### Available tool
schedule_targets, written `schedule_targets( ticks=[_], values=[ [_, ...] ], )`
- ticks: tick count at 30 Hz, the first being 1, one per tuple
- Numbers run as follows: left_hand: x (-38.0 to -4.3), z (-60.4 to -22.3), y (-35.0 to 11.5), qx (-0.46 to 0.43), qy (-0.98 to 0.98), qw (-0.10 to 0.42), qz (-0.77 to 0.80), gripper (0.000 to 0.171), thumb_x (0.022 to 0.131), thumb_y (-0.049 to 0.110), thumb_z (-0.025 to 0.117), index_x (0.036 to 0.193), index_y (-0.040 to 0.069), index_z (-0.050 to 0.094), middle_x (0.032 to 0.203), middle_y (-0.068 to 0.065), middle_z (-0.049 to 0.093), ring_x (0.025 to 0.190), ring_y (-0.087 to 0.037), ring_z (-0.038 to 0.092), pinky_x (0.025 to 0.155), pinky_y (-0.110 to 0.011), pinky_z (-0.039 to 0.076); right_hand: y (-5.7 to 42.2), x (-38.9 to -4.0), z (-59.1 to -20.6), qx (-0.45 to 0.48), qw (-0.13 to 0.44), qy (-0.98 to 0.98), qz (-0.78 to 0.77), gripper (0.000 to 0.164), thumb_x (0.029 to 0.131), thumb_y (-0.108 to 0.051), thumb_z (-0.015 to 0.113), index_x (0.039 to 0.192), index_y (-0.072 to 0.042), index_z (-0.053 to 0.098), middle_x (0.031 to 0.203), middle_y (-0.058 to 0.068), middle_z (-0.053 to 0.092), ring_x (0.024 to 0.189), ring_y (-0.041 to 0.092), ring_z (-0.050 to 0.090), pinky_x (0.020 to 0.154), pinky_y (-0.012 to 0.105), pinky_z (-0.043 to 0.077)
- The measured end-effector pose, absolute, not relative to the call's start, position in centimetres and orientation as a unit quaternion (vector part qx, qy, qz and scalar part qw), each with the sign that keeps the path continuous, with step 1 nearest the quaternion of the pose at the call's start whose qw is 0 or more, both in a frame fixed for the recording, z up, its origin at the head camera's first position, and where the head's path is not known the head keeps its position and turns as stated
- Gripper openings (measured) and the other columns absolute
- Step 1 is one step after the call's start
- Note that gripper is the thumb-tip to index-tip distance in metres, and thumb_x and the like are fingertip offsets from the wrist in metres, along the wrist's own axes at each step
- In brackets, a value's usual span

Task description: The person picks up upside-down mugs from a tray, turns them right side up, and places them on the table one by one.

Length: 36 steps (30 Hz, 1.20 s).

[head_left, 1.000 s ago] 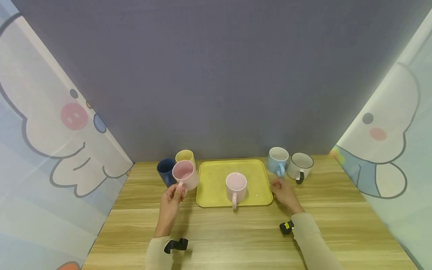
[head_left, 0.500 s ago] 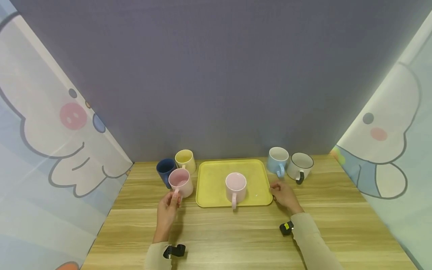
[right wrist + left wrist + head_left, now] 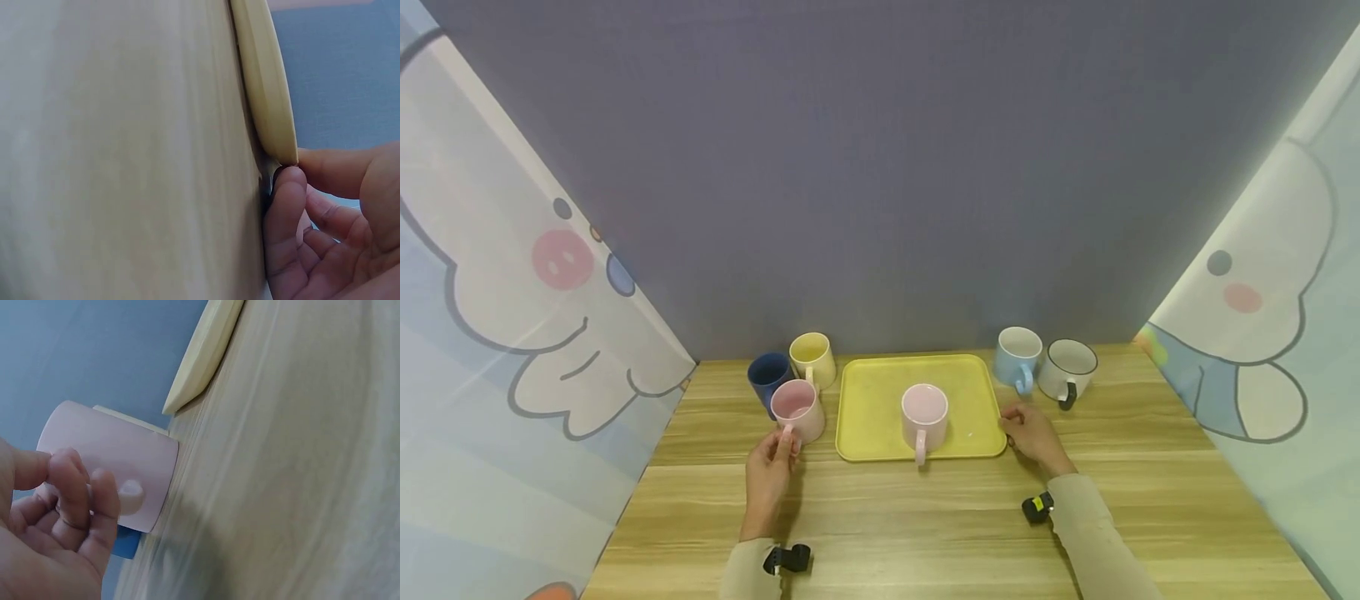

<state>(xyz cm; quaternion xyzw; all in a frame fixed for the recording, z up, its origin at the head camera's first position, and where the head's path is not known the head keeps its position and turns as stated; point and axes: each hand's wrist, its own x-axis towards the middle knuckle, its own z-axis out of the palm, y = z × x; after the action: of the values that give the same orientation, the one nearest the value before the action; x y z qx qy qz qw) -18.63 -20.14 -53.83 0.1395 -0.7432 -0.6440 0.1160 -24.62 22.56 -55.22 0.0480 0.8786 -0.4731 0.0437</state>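
My left hand (image 3: 767, 475) grips the handle of a pink mug (image 3: 800, 414), which stands upright left of a yellow tray (image 3: 876, 400). In the left wrist view, curled fingers (image 3: 81, 494) wrap the handle, and the base of the mug lies right at the wooden table. My right hand (image 3: 1032, 435) pinches the tray's right edge near its front corner; the right wrist view has the thumb (image 3: 331, 172) on the rim and a bent finger beneath it. On the tray stands a second, paler pink mug (image 3: 924, 415), handle facing me.
Behind the held mug stand a dark blue mug (image 3: 767, 372) and a yellow mug (image 3: 814, 362). Right of the tray are a light blue mug (image 3: 1017, 358) and a white mug (image 3: 1066, 371) with black rim and handle. A grey wall (image 3: 895, 183) closes the back.
The left hand has lowered the pink mug and brought it left and toward me, uncovering more of the yellow mug. The right hand stays at the tray's edge.
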Motion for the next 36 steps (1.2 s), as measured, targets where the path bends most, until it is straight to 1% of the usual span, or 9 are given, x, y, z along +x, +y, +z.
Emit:
schedule_targets(
  ticks=[9,14,18,22,24,27,29,32,36],
  values=[
    [-18.5,-53.4,-19.5,0.185,-0.785,0.150,-0.572,0.030,0.098,0.025,0.055,0.090,-0.002,0.065,0.080,-0.013,0.064,0.058,-0.012,0.056,0.052,-0.021,0.046,22.6,-24.5,-55.3,0.052,0.050,0.879,-0.471,0.022,0.094,-0.013,0.056,0.107,0.004,0.059,0.073,0.006,0.060,0.061,0.013,0.054,0.052,0.025,0.044],
    [-18.6,-53.3,-19.2,0.203,-0.823,0.192,-0.495,0.022,0.096,0.025,0.058,0.098,0.004,0.065,0.087,-0.013,0.066,0.063,-0.007,0.053,0.057,-0.021,0.044,22.7,-24.6,-55.4,0.051,0.049,0.882,-0.467,0.022,0.094,-0.014,0.057,0.107,0.004,0.059,0.073,0.006,0.060,0.061,0.013,0.055,0.052,0.025,0.044],
    [-18.6,-52.9,-18.8,0.207,-0.831,0.240,-0.457,0.017,0.091,0.018,0.063,0.101,0.005,0.063,0.092,-0.013,0.066,0.064,-0.010,0.050,0.061,-0.026,0.039,22.7,-24.7,-55.6,0.051,0.047,0.883,-0.463,0.022,0.094,-0.013,0.057,0.108,0.004,0.059,0.076,0.007,0.061,0.062,0.013,0.055,0.053,0.025,0.045],
    [-18.8,-52.2,-17.9,0.193,-0.829,0.297,-0.433,0.013,0.086,0.008,0.065,0.097,0.002,0.064,0.090,-0.013,0.062,0.070,-0.015,0.050,0.066,-0.030,0.038,22.8,-24.7,-55.7,0.050,0.047,0.887,-0.457,0.023,0.094,-0.014,0.057,0.109,0.003,0.059,0.079,0.008,0.062,0.064,0.013,0.056,0.055,0.024,0.046],
    [-18.8,-51.8,-17.2,0.177,-0.826,0.321,-0.429,0.011,0.083,0.003,0.065,0.094,0.002,0.064,0.087,-0.012,0.060,0.071,-0.016,0.049,0.066,-0.029,0.037,22.8,-24.7,-55.7,0.049,0.047,0.886,-0.459,0.023,0.094,-0.014,0.057,0.109,0.003,0.059,0.079,0.008,0.062,0.065,0.013,0.056,0.055,0.024,0.046],
    [-18.8,-51.4,-16.0,0.144,-0.821,0.340,-0.437,0.011,0.081,0.000,0.065,0.091,0.003,0.064,0.081,-0.010,0.061,0.067,-0.013,0.050,0.063,-0.023,0.039,22.8,-24.7,-55.6,0.048,0.046,0.883,-0.464,0.023,0.093,-0.013,0.057,0.109,0.004,0.059,0.078,0.008,0.062,0.064,0.014,0.056,0.054,0.025,0.046],
    [-18.9,-51.2,-15.0,0.120,-0.816,0.340,-0.453,0.010,0.081,0.000,0.066,0.091,0.004,0.065,0.078,-0.007,0.063,0.065,-0.009,0.050,0.059,-0.017,0.039,22.8,-24.6,-55.6,0.049,0.047,0.882,-0.466,0.023,0.093,-0.013,0.057,0.109,0.004,0.059,0.077,0.008,0.062,0.063,0.014,0.056,0.054,0.025,0.046],
    [-19.1,-51.0,-13.4,0.081,-0.807,0.322,-0.488,0.008,0.082,0.002,0.069,0.090,0.004,0.067,0.075,-0.006,0.064,0.064,-0.006,0.051,0.057,-0.014,0.040,22.8,-24.6,-55.5,0.050,0.047,0.882,-0.466,0.022,0.093,-0.013,0.057,0.108,0.003,0.059,0.076,0.007,0.061,0.063,0.013,0.055,0.054,0.024,0.046],
    [-19.2,-51.2,-11.0,0.044,-0.805,0.255,-0.534,0.008,0.085,0.012,0.071,0.088,0.005,0.068,0.076,-0.003,0.065,0.065,-0.007,0.052,0.059,-0.017,0.041,22.7,-24.5,-55.3,0.044,0.049,0.882,-0.466,0.023,0.093,-0.013,0.057,0.108,0.004,0.059,0.074,0.008,0.060,0.061,0.014,0.055,0.053,0.024,0.045]
  ],
)
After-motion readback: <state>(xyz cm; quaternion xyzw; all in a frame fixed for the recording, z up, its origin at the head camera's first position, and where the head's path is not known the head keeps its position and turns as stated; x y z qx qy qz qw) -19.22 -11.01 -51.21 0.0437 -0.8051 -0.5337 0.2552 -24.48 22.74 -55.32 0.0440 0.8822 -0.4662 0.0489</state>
